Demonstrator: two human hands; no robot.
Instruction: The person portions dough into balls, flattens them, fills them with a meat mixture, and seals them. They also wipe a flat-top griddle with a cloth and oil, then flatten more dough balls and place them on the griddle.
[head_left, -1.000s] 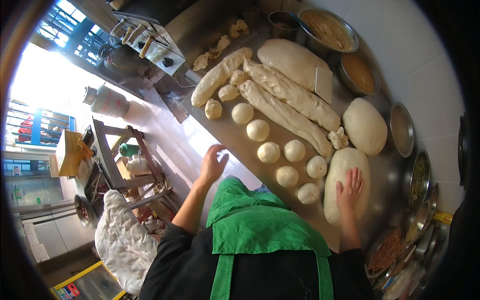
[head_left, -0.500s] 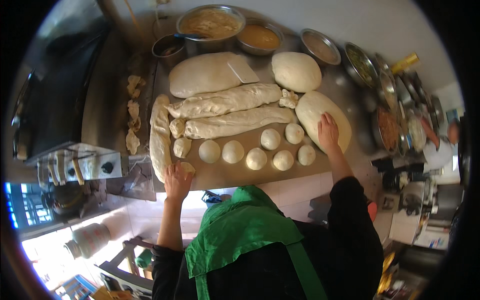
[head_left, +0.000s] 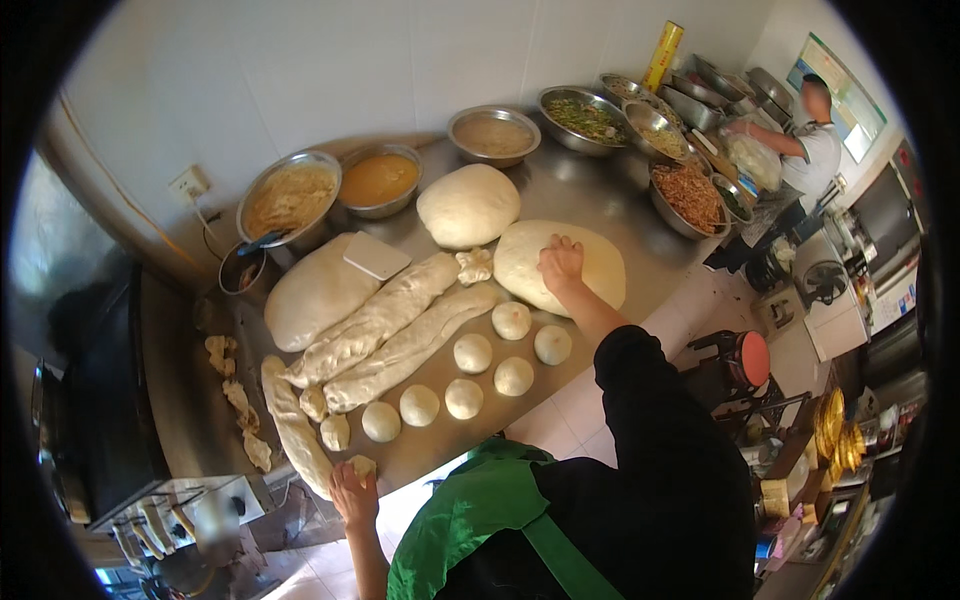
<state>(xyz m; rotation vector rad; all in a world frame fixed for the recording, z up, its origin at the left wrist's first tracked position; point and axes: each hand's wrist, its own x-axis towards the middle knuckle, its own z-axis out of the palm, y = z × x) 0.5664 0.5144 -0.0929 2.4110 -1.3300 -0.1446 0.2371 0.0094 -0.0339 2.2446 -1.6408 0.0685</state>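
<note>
My left hand [head_left: 354, 494] is at the front left corner of the metal table, its fingers closed round a small piece of dough [head_left: 363, 465]. That piece lies against the lower end of a dough rope [head_left: 292, 420]. My right hand [head_left: 561, 263] rests with fingers apart on top of a large flattened lump of dough [head_left: 598, 262]. Between my hands sit several round dough balls [head_left: 464, 398] and two small rough chunks, one of them a dough chunk [head_left: 335, 432]. Two long dough rolls [head_left: 410, 347] lie slantwise behind them. What is under my left fingers is partly hidden.
Two more big dough lumps, one a round lump [head_left: 469, 206], sit behind; a white scraper [head_left: 377, 257] lies on the other. Bowls line the wall, including an orange-liquid bowl [head_left: 380, 181] and a meat-filling bowl [head_left: 689, 198]. A co-worker [head_left: 815, 150] stands far right, near a red stool [head_left: 752, 357].
My view has tilted and swung right, showing more wall, bowls and the co-worker. My left hand stays at the rope's end; my right hand remains on the large lump.
</note>
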